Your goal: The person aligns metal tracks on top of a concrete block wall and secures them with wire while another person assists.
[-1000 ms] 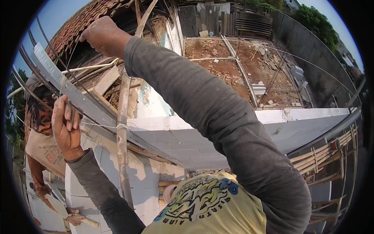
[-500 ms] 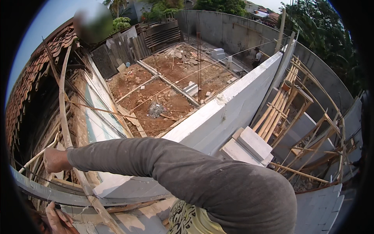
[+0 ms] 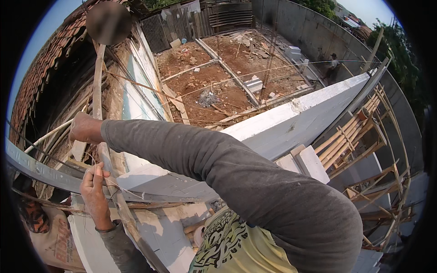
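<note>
My right arm, in a long grey sleeve, stretches across the view to the left. At its end my right hand (image 3: 85,127) is closed beside a pale pole (image 3: 48,135); its fingers are mostly hidden, so what it grips is unclear. Lower down, my left hand (image 3: 95,193) is raised with thumb and fingers pinched on a thin wire (image 3: 119,185). The wire's loose end trails right over a rough wooden pole (image 3: 129,225). Behind my left hand runs a grey metal beam (image 3: 43,170), crossed by that wooden pole.
A white block wall (image 3: 273,123) runs diagonally to the right. Several pale blocks (image 3: 312,164) rest beside bamboo scaffolding (image 3: 348,136). Beyond lies a rubble-strewn dirt plot (image 3: 195,86); a person (image 3: 332,68) is there. Roof tiles (image 3: 50,50) stand left. Printed pale cloth (image 3: 54,236) shows lower left.
The view has tilted down and swung left. My left hand has come up from the lower left edge and now shows whole with its forearm. My right hand stays by the pale pole.
</note>
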A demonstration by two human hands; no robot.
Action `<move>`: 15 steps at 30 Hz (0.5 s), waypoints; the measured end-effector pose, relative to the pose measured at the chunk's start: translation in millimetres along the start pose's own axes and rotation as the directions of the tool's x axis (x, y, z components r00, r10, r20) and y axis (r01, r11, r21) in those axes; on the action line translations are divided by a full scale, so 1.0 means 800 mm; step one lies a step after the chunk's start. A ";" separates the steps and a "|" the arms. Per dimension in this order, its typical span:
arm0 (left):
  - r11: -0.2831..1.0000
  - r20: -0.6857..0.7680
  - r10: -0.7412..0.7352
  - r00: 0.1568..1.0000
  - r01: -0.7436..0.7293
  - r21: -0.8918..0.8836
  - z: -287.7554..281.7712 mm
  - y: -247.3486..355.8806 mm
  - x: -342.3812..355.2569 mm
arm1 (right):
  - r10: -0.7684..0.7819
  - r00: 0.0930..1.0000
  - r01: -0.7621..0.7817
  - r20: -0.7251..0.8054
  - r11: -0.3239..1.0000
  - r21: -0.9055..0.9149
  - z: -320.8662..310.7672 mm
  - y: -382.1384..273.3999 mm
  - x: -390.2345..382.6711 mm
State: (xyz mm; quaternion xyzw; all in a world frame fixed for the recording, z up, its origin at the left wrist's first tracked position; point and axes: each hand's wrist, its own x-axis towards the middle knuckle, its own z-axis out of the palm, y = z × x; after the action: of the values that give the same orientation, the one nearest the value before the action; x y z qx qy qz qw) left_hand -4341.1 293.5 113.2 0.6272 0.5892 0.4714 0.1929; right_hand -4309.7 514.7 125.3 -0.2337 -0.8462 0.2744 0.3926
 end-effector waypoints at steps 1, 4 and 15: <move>1.000 -0.051 -0.023 0.998 0.024 0.016 -0.003 -0.017 0.001 | 0.067 0.997 -0.070 0.046 0.996 0.051 -0.026 -0.045 -0.028; 0.999 -0.064 -0.005 0.998 0.003 -0.038 0.007 0.005 0.018 | -0.289 0.956 0.293 0.046 0.942 -0.164 -0.071 -0.063 -0.016; 0.936 -0.827 0.337 0.450 -0.256 0.242 -0.067 -0.050 0.026 | 0.160 0.974 -0.210 0.159 0.898 0.387 -0.056 -0.120 0.026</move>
State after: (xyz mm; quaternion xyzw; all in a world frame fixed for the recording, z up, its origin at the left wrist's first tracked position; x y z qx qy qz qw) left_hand -4410.5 305.0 114.7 0.4111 0.5065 0.7206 -0.2350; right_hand -4303.9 469.0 222.9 -0.2102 -0.7683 0.4920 0.3513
